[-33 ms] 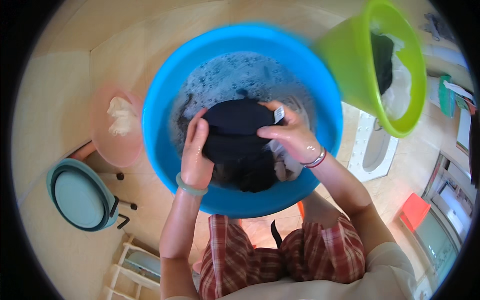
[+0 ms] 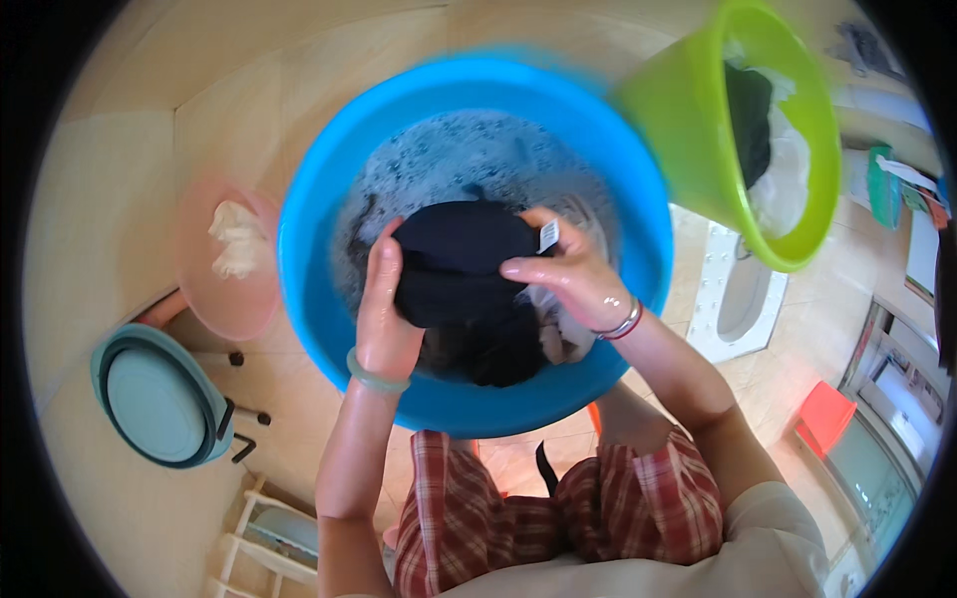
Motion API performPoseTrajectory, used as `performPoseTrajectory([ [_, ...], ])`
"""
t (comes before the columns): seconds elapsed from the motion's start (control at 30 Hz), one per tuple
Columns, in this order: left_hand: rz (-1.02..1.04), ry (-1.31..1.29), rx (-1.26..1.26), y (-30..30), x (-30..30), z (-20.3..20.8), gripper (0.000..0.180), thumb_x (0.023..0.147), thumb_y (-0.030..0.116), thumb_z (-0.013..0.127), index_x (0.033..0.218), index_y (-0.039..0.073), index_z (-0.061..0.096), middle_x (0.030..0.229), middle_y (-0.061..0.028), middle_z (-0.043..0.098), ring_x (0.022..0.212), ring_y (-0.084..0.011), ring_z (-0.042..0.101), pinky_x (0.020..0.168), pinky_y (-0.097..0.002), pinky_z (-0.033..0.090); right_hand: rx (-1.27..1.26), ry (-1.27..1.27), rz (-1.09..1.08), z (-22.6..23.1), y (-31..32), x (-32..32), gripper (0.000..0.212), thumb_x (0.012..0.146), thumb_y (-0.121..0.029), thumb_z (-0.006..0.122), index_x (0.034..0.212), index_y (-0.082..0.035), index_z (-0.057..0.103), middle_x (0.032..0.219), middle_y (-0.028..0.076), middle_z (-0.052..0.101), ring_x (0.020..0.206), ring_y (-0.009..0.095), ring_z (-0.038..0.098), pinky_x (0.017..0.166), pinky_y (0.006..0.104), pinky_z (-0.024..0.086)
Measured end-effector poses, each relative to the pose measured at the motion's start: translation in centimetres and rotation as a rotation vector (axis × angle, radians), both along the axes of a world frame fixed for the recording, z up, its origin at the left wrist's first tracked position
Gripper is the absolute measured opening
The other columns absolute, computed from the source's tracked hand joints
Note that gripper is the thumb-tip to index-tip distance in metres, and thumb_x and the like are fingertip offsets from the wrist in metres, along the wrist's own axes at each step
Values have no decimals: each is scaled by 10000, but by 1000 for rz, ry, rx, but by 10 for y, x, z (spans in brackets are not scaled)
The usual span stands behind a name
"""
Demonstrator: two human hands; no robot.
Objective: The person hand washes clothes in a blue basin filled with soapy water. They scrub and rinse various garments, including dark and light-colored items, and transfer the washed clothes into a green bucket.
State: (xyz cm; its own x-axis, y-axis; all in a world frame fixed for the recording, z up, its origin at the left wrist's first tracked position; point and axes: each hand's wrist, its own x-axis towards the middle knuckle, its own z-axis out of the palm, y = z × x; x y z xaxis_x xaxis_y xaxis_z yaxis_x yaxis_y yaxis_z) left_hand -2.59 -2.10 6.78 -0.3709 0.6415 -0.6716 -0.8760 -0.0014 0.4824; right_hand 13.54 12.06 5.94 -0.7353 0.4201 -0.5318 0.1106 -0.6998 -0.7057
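Observation:
Over a large blue tub (image 2: 309, 344) of sudsy water (image 2: 469, 145), both my hands hold up a dark garment (image 2: 464, 244); its exact kind is not plain. My left hand (image 2: 387, 309) is closed on its left edge, the thumb lying along the side. My right hand (image 2: 566, 264) grips the right edge between thumb and fingers, beside a small white label (image 2: 548, 235). Below the garment, a black wet cloth (image 2: 503, 349) and pale cloth (image 2: 573, 329) lie in the tub, partly hidden by my hands and the garment.
At the upper right a lime-green bucket (image 2: 688, 130) holds dark and white cloth. A pink basin (image 2: 254, 314) with cream cloth stands left, near a folded grey-green basin (image 2: 155, 404). Right of the tub is a white squat toilet (image 2: 738, 299). A wooden rack (image 2: 261, 553) stands lower left.
The whole view has shifted slightly, so the tub and bucket sit a little further left. Both hands keep the same hold on the dark garment.

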Motion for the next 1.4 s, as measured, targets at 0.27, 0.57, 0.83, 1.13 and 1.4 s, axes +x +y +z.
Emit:
performPoseTrajectory([
  [0.27, -386, 410, 243, 95, 43, 83, 615, 918, 119, 662, 1455, 102, 363, 1277, -99, 545, 1053, -134, 572, 842, -301, 516, 252, -21, -717, 98, 43, 20, 474, 971, -248, 599, 1343, 19, 474, 1300, 121, 563, 1147, 168, 571, 1015, 292, 437],
  [0.57, -310, 369, 482, 193, 102, 116, 922, 799, 1, 748, 1516, 52, 170, 1345, -129, 492, 1032, -166, 583, 904, -312, 508, 188, 234, -860, 123, 102, 68, 638, 996, -533, 408, 1420, -56, 417, 1386, 115, 524, 1238, 248, 539, 1056, 382, 427],
  [0.83, -503, 494, 556, 222, 102, 107, 833, 838, 103, 752, 1515, 105, 266, 1517, -229, 289, 1286, -292, 471, 1032, -369, 426, -118, 1005, -727, 94, 157, 122, 421, 999, -154, 478, 1377, 18, 408, 1371, 192, 494, 1318, 320, 426, 1138, 459, 311],
  [1.13, -658, 743, 88, 132, 23, -14, 355, 911, 102, 624, 1262, 65, 583, 1155, -120, 645, 955, -204, 660, 789, -292, 521, 483, 110, -695, 115, 94, 85, 393, 1002, -169, 488, 1299, 87, 469, 1353, 237, 502, 1260, 345, 519, 1052, 407, 448],
  [1.4, -1254, 1701, -412, 27, 38, -72, 868, 795, 403, 746, 1513, 251, 282, 1562, -180, 246, 1411, -361, 297, 1133, -554, 187, 1273, -645, 433, -5, 19, 45, 671, 730, -179, 798, 1341, -135, 525, 1472, 190, 385, 1339, 378, 402, 1013, 445, 442],
])
